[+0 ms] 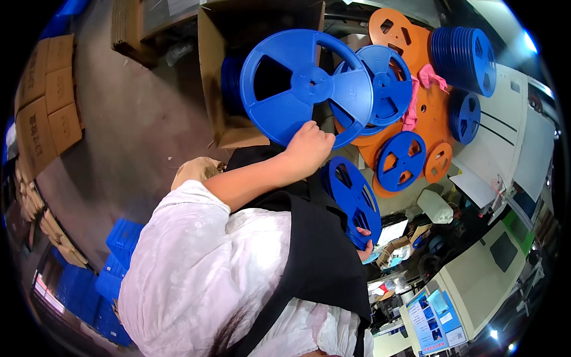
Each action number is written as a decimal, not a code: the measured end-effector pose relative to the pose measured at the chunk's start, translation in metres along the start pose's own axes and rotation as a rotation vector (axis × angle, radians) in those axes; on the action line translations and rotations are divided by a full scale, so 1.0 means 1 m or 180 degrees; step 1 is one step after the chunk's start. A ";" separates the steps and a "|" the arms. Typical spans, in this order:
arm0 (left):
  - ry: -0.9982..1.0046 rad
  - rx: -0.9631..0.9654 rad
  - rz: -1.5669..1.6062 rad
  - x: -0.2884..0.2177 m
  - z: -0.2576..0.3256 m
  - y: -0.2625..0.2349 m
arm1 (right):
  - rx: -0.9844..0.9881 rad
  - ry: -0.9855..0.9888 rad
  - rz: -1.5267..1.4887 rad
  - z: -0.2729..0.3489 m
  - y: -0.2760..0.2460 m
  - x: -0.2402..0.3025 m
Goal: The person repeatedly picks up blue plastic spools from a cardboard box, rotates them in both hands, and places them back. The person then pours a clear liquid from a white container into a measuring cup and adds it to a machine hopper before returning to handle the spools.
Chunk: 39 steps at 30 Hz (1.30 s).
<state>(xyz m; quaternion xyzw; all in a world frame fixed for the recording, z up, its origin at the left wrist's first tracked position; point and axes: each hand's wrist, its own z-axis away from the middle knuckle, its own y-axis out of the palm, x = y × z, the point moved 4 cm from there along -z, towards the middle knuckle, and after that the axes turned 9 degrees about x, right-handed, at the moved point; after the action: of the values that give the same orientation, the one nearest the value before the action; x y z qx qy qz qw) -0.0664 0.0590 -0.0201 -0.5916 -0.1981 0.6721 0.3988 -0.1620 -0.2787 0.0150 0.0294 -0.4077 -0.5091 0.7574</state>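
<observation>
Your left hand (309, 146) grips big blue reel (306, 88) at its 6 o'clock rim, seemingly lifting from box (214, 71); right hand (364, 250) clamps second reel (352, 201). Next: stack it.

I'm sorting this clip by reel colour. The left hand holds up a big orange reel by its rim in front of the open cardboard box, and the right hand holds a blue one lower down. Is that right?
Not quite: the head view shows the reel in the left hand is blue, not orange. It is held by its rim before the cardboard box, and the right hand holds another blue reel lower down.
</observation>
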 end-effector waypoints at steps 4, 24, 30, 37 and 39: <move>-0.0454 -0.0119 0.1266 0.030 0.014 -0.031 | 0.0152 -0.0058 0.0149 0.002 0.000 0.001; -0.2486 -0.0594 0.3901 0.216 0.011 0.108 | 0.2316 0.0256 0.0129 0.016 0.112 0.008; -0.1989 -0.0549 0.3718 0.184 0.005 0.089 | 0.2883 0.0228 0.0109 0.026 0.139 0.025; -0.1262 -0.0851 0.3108 0.140 -0.013 0.050 | 0.3210 0.0524 -0.0065 0.016 0.168 0.024; -0.1110 -0.0961 0.3165 0.122 -0.015 0.034 | 0.3176 0.0536 -0.0094 0.014 0.174 0.022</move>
<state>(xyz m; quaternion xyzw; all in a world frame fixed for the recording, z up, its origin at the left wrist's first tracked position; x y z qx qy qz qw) -0.0598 0.1294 -0.1263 -0.5445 -0.0521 0.8317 -0.0949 -0.0373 -0.2074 0.1174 0.4345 -0.5385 -0.2587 0.6740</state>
